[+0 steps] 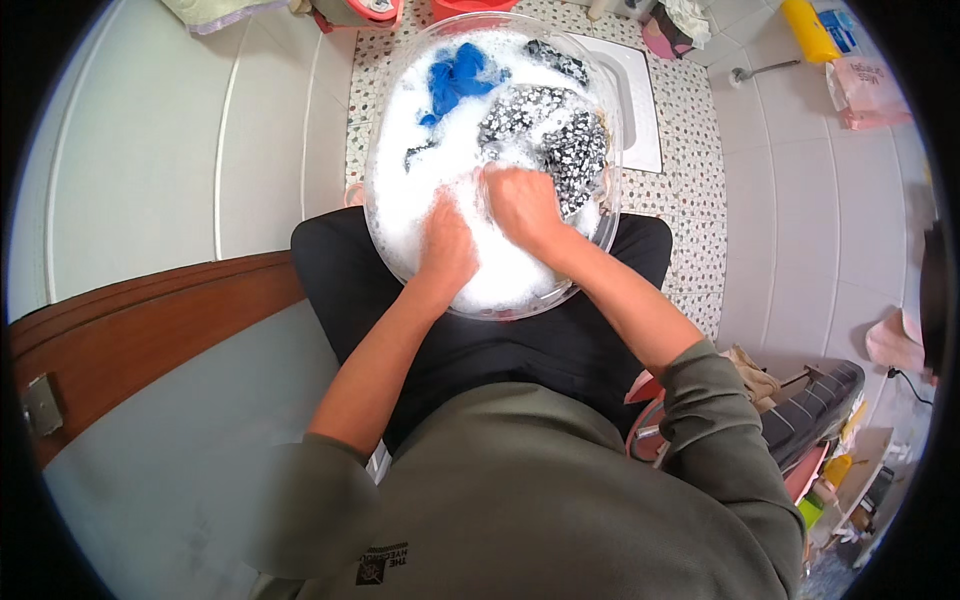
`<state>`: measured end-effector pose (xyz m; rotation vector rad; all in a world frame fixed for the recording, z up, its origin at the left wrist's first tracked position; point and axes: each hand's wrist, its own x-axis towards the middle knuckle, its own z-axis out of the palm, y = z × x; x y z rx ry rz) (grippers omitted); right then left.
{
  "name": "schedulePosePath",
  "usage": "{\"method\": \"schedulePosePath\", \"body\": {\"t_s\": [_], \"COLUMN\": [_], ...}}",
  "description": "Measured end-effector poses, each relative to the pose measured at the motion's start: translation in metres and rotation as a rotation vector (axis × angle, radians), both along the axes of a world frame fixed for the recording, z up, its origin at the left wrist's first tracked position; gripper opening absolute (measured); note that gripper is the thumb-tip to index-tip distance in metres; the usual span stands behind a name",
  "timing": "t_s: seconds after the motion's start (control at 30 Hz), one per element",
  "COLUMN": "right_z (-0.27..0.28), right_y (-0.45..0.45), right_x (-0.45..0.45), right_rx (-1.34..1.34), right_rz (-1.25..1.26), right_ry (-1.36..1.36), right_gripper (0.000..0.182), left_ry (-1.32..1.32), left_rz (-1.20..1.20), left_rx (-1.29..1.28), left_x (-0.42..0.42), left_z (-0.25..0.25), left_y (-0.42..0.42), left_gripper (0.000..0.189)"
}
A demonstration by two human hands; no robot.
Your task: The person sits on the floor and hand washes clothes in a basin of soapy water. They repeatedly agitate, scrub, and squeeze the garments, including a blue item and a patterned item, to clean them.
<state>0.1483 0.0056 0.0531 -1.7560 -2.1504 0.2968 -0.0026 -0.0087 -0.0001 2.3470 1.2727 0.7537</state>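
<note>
A clear plastic tub [382,247] full of white suds [491,262] stands between my knees. My left hand [448,240] is sunk in the foam near the tub's front left, its fingers covered by suds. Beside it, my right hand [521,199] is curled with knuckles up, against a black-and-white patterned cloth [576,161]. Foam hides whatever lies under both hands, so I cannot tell what they grip. A blue cloth [461,79] pokes out of the suds at the far left, and a dark patterned cloth [559,60] shows at the far right.
Behind the tub's right side lies a white squat toilet pan [645,112] in the pebble-patterned floor [694,202]. A red basin [472,7] is at the back. A wooden door frame [165,322] and tiled wall [150,135] close off the left; a cluttered shelf [862,487] stands at the lower right.
</note>
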Motion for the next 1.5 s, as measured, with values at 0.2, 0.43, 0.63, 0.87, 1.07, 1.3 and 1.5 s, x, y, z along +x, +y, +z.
{"method": "schedulePosePath", "body": {"t_s": [0.2,0.43,0.63,0.87,1.07,1.3,1.5], "right_z": [-0.014,0.031,-0.006,-0.009,0.035,-0.013,-0.02], "right_y": [0.046,-0.003,0.019,0.043,-0.011,0.026,0.048], "right_x": [0.013,0.005,0.006,0.013,0.002,0.01,0.016], "right_rx": [-0.103,-0.116,-0.021,-0.142,-0.123,0.056,-0.148], "right_rz": [-0.038,0.045,-0.047,-0.076,0.121,-0.028,-0.077], "right_ry": [-0.097,0.073,0.055,-0.006,0.018,0.023,-0.053], "right_gripper": [0.015,0.015,0.017,0.021,0.018,0.023,0.016], "left_ry": [-0.109,0.015,-0.054,0.025,0.027,-0.111,-0.214], "left_rz": [0.039,0.0,-0.03,-0.015,-0.015,-0.001,-0.03], "left_rx": [-0.092,-0.182,-0.189,-0.059,-0.056,-0.142,-0.13], "left_x": [0.006,-0.002,0.005,0.004,0.0,0.005,0.004], "left_z": [0.009,0.003,0.019,0.014,0.004,0.011,0.0], "left_y": [0.003,0.003,0.005,0.007,-0.001,0.005,0.004], "left_gripper": [0.035,0.061,0.053,0.047,0.044,0.044,0.045]}}
